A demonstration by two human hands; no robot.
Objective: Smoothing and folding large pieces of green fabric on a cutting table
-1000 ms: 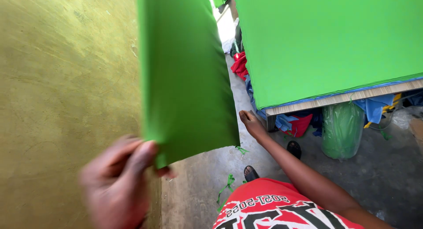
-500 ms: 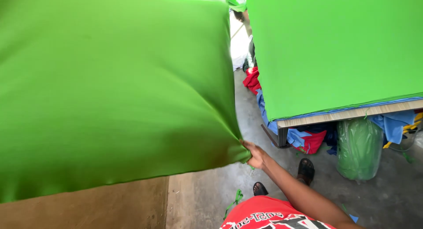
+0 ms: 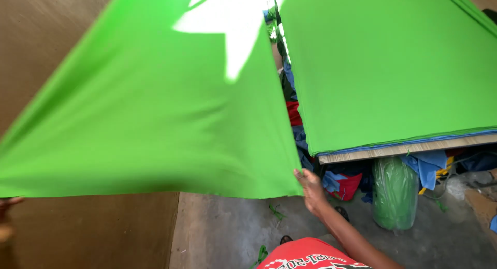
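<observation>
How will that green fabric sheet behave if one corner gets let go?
Likely floppy: the green fabric sheet sags and ripples between the right hand and the left hand. Probably light, since fingertips at its corners hold it spread. A released corner would likely drop.

A bright green fabric sheet hangs stretched taut and spread wide above the floor.

The left hand is cut off by the frame edge, its grip unreadable.
</observation>
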